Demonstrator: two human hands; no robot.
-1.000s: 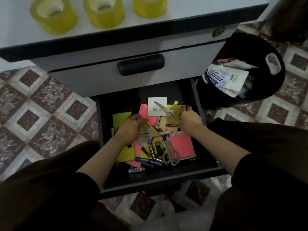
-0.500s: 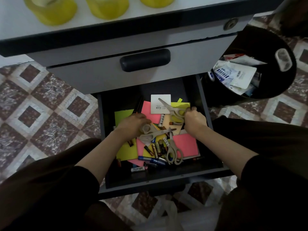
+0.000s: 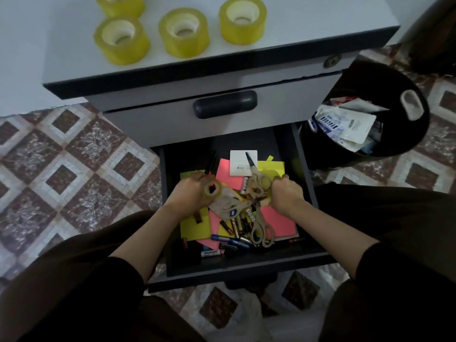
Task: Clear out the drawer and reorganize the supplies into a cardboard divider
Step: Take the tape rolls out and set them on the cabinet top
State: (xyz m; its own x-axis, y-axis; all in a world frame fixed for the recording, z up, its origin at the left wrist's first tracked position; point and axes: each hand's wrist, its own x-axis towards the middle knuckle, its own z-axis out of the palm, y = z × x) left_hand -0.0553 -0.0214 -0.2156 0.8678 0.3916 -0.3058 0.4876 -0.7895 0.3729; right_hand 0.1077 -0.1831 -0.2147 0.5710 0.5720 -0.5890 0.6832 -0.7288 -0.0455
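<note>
We are working inside the open drawer (image 3: 246, 269), where our left hand (image 3: 190, 193) is wrapping its grip around the handle of the first scissors (image 3: 229, 206) and our right hand (image 3: 287, 193) is holding the second scissors (image 3: 256, 180) by the handles, blades pointing toward the drawer's back. The third scissors (image 3: 261, 230) are lying on the coloured paper (image 3: 278, 223) beside loose batteries (image 3: 237, 225) (a marker (image 3: 209, 253) is resting nearer the front), while yellow tape rolls (image 3: 183, 33) are standing on the tabletop (image 3: 308, 21) above.
</note>
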